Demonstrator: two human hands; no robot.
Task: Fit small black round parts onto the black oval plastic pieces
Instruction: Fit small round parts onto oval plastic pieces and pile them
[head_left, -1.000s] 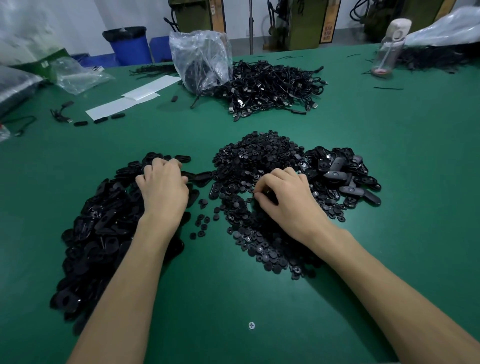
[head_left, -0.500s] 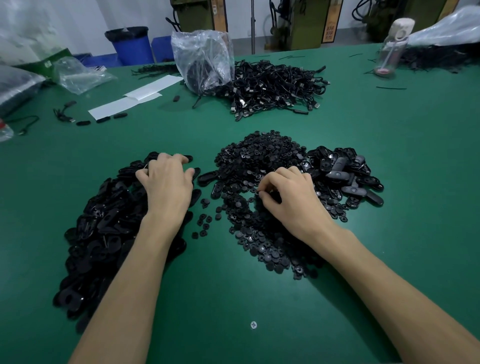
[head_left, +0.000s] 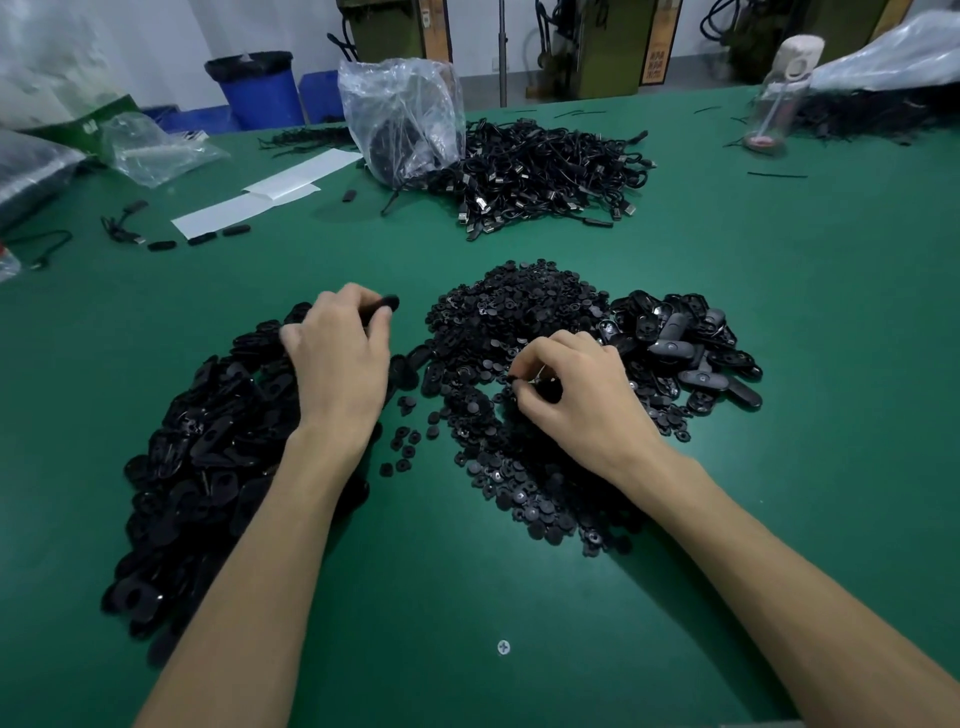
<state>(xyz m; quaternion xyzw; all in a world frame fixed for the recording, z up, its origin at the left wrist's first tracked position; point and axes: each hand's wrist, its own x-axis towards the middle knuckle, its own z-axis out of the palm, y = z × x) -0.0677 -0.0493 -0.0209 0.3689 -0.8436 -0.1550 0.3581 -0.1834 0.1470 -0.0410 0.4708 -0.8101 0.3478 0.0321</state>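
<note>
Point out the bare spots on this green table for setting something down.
Free: the near edge around the screw; the band between the round parts pile and the cable heap; the table to the right. Crowded: the gap between the oval pieces pile and the round parts, littered with strays.

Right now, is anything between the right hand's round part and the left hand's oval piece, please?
Nothing visible does; between the round part and oval piece only loose parts lie low on the table.

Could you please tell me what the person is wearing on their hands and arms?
Both the left hand and the right hand are bare: no gloves, rings, watch or wristband show. The forearms are uncovered as far as the frame's lower edge, so no sleeve is visible.
</note>
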